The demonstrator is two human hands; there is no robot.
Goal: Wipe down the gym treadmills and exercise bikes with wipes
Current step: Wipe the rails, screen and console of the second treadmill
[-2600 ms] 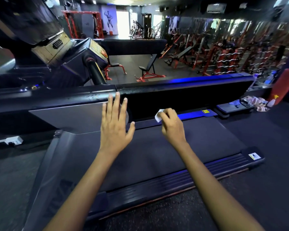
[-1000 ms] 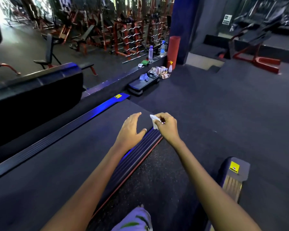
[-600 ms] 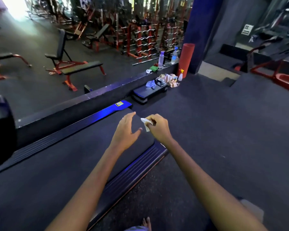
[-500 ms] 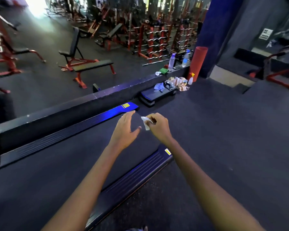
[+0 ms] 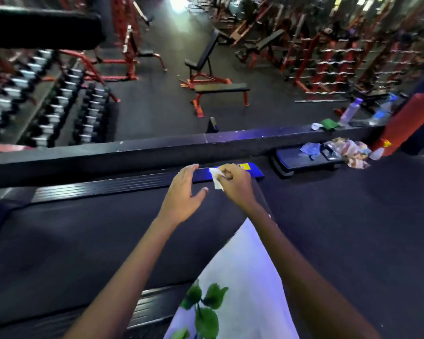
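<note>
Since half a second ago both hands have moved across the treadmill belt (image 5: 108,241) to its far side rail (image 5: 103,185), and the view has swung to face the low wall.

The wipe (image 5: 215,176) is a small crumpled white piece, pinched in the curled fingers of the right hand (image 5: 233,185), held at the blue rear end of that rail. The grip is narrow and closed on the wipe, likely bunching it for a firm pass along the rail. The left hand (image 5: 181,198) is wide, fingers straight and spread, holding nothing, just beside the right; whether it touches the rail cannot be told. It appears placed to steady the body.

Beyond the rail runs a dark low wall (image 5: 157,148), carrying a green cloth (image 5: 329,124) and two bottles (image 5: 351,111). A step platform (image 5: 304,160) lies to the right with rags on it. A white printed garment (image 5: 242,289) hangs over the near belt. Nothing obstructs the rail itself.
</note>
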